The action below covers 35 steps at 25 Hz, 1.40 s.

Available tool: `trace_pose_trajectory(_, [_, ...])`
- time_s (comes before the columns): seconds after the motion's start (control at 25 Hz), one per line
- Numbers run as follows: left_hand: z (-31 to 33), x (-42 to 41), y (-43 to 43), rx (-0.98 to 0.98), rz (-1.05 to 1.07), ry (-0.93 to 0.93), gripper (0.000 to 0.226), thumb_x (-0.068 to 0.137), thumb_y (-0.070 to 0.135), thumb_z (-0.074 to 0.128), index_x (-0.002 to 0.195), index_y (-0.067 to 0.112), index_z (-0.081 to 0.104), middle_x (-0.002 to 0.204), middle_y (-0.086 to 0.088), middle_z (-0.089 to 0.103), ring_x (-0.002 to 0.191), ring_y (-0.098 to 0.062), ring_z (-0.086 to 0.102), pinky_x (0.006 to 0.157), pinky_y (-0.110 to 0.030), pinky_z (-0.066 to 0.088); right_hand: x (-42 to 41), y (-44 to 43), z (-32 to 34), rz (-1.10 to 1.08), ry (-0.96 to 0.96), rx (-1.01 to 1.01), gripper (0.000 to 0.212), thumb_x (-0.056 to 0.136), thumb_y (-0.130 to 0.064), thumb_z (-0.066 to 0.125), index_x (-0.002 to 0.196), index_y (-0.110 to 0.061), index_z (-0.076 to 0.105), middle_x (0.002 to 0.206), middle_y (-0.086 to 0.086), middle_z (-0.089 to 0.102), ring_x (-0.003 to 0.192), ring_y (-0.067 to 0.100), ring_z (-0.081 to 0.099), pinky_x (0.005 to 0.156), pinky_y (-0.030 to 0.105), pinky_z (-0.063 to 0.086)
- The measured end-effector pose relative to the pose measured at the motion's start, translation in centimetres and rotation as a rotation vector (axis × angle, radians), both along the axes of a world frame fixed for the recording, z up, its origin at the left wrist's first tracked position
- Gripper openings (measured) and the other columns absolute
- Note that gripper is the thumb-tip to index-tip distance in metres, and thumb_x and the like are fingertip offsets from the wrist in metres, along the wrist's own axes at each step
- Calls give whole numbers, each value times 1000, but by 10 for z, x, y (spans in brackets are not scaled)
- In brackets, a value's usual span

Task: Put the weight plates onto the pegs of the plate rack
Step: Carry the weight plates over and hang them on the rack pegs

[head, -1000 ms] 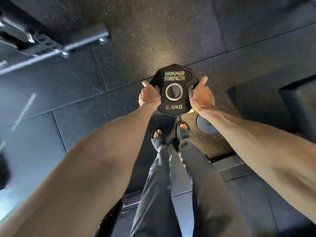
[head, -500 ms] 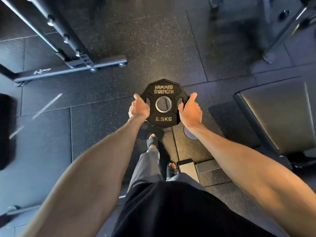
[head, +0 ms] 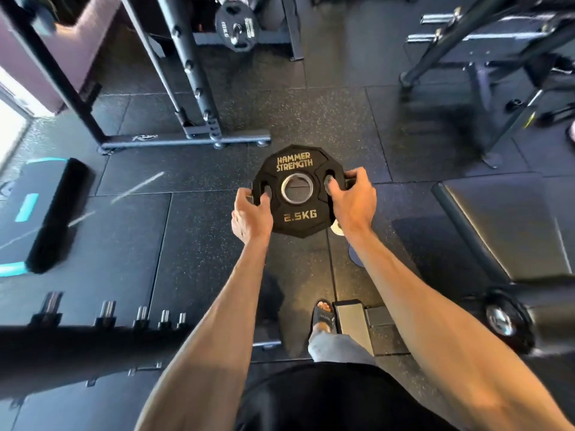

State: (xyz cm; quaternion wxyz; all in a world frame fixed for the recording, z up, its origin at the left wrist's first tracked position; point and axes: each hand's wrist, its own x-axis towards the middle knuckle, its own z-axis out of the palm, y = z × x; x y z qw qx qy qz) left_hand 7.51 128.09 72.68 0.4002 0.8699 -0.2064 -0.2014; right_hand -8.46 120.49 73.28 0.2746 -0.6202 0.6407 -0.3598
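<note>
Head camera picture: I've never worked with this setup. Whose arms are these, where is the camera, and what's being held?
There is no machine here: a person wears one wide-angle camera on the head, looking forward and down, so the two bare forearms are their own. The left hand and right hand each grip a side slot of a black 2.5 kg weight plate, held above the rubber floor. Lower left, a row of chrome pegs sticks up from a dark bar. A bench is at the right; a 10 kg plate hangs on a frame ahead.
</note>
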Motion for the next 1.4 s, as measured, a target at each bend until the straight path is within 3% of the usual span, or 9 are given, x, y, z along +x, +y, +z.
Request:
trace_pose_trajectory(0.16, [39,23,105,-80,17,43,28,85,44,67,100,20,63,98,6,63,91,-18,59,82,-35,46,21,99,47,-55,-64,-67,33,80,-42,71,97,-15,64,85,-8,63,83,15,63,69,28,42])
trace_pose_trajectory(0.4, [86,34,253,-160,57,62,26,85,43,67,100,22,62,98,7,60,92,-17,60,83,-33,46,29,242,104,-2,-133,-143,29,79,-41,76,88,-19,60,80,-7,61,80,15,61,67,26,40])
trace_pose_trajectory(0.52, [107,34,320,-212,35,26,27,84,45,66,100,24,61,100,6,64,93,-20,64,85,-42,53,25,301,136,62,-187,-172,30,80,-41,77,89,-17,62,74,-9,59,71,10,57,67,30,45])
trace_pose_trajectory(0.76, [140,25,469,-314,104,-55,25,78,51,68,83,29,57,81,8,68,71,-17,68,66,-44,58,18,428,160,219,-317,-195,28,80,-39,78,88,-17,61,69,-11,56,61,1,52,64,25,41])
trace_pose_trajectory(0.92, [155,22,559,-358,194,-48,21,78,48,69,82,35,53,76,7,69,66,-16,70,65,-46,60,30,498,176,331,-366,-204,32,79,-43,79,88,-17,63,69,-7,57,62,5,52,63,25,42])
trace_pose_trajectory(1.04, [178,39,617,-412,280,-72,30,67,62,65,81,38,54,72,3,70,65,-20,71,62,-49,59,61,539,193,417,-436,-183,34,77,-46,79,90,-18,64,73,-4,61,66,11,55,69,36,50])
trace_pose_trajectory(1.12, [192,55,653,-425,363,-114,30,68,58,67,81,32,55,70,3,70,65,-20,70,64,-48,59,89,567,202,482,-472,-171,35,77,-46,79,91,-18,64,70,-7,58,65,11,54,72,40,50])
trace_pose_trajectory(1.28, [208,102,728,-464,524,-171,18,82,36,72,85,25,59,73,2,69,64,-16,67,64,-41,58,162,633,223,653,-506,-170,30,80,-43,78,89,-21,60,71,-12,57,64,4,53,68,30,46])
trace_pose_trajectory(1.4, [216,153,790,-505,653,-208,17,83,34,71,81,25,57,68,-3,70,56,-20,63,57,-42,55,235,688,237,778,-500,-176,29,81,-42,77,92,-20,61,74,-11,62,68,9,58,69,26,44])
